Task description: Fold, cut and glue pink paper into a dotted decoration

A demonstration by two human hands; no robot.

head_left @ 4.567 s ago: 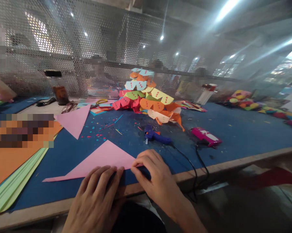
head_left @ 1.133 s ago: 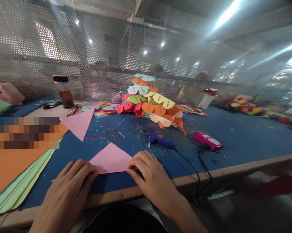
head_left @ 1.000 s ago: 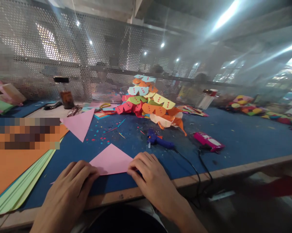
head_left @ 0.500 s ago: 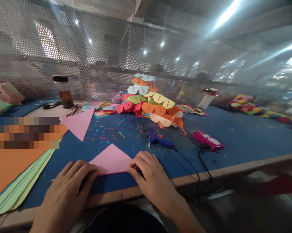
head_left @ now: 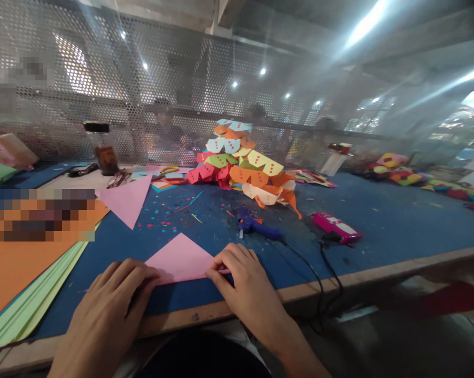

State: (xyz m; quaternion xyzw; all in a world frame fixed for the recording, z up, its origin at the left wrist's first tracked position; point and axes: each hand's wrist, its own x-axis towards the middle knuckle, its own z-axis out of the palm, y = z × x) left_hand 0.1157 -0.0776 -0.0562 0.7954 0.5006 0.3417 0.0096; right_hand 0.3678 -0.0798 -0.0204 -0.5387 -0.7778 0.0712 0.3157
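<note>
A triangular pink sheet of paper (head_left: 184, 260) lies near the table's front edge, its point facing away from me and its long edge towards me. My left hand (head_left: 113, 294) pinches the left end of that long edge between thumb and fingers. At the right end, my right hand (head_left: 240, 275) is closed on the paper too, and a narrow pink strip shows under its fingers. Both corners are partly hidden by my fingers. Farther off to the left lies a second pink paper triangle (head_left: 129, 202).
A blue glue gun (head_left: 256, 226) and a magenta device (head_left: 335, 228) trail black cords over the front edge. Folded paper pieces (head_left: 253, 163) are piled behind. Orange sheets (head_left: 32, 262) and green sheets (head_left: 43, 310) lie left. A dark-lidded jar (head_left: 106, 152) stands by scissors (head_left: 168, 170).
My right hand's fingers have shifted slightly on the right corner, and more of the pink strip shows beneath them. My left hand has barely moved.
</note>
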